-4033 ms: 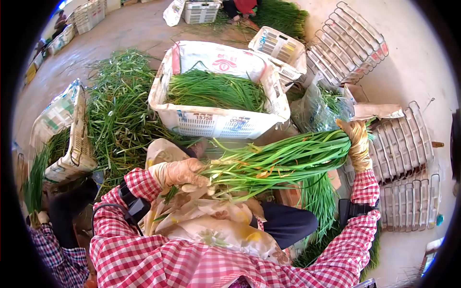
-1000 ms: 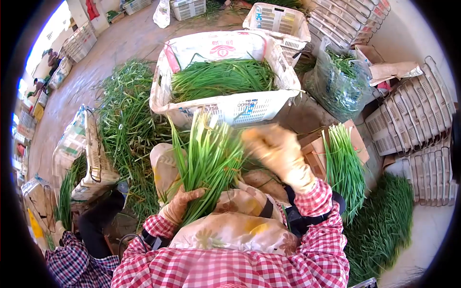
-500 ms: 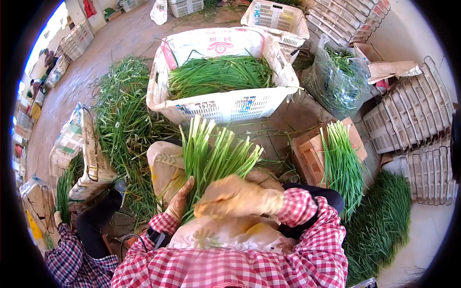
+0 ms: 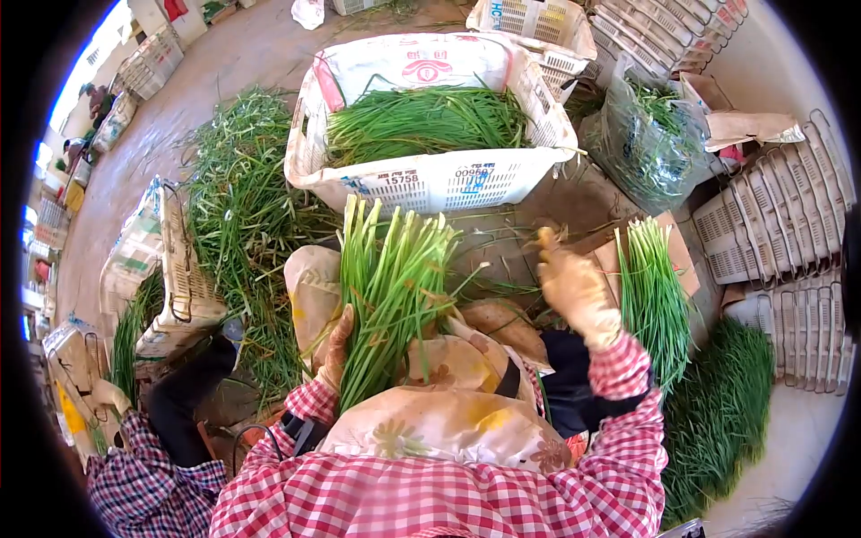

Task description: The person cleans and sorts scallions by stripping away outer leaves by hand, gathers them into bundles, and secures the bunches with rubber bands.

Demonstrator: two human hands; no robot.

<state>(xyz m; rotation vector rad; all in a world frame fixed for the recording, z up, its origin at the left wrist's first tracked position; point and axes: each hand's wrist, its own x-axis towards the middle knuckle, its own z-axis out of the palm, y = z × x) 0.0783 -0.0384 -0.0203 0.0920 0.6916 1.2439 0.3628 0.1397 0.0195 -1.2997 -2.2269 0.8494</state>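
My left hand (image 4: pixel 337 348) is closed around the near left side of a loose bunch of green chives (image 4: pixel 395 291). Pale cut ends point away from me, and the leaves rest over my lap. My right hand (image 4: pixel 576 285), in a dirty tan glove, is out to the right, apart from the bunch. It is somewhat blurred; its fingers look spread and I see nothing in them. Just beyond it, a neat bundle of chives (image 4: pixel 653 287) lies on a brown cardboard-like block (image 4: pixel 683 260).
Ahead stands a white plastic crate (image 4: pixel 439 191) holding chives. A heap of loose leaves (image 4: pixel 247 206) lies left, a chive pile (image 4: pixel 722 421) right. Stacked crates (image 4: pixel 771 215) and a clear plastic bag (image 4: pixel 641 152) stand right. A co-worker's checkered sleeve (image 4: pixel 148 471) shows lower left.
My right hand has moved from over the bunch out to the right, near the bundle on the block. My left hand still holds the bunch, which now stands more upright. The view has shifted slightly.
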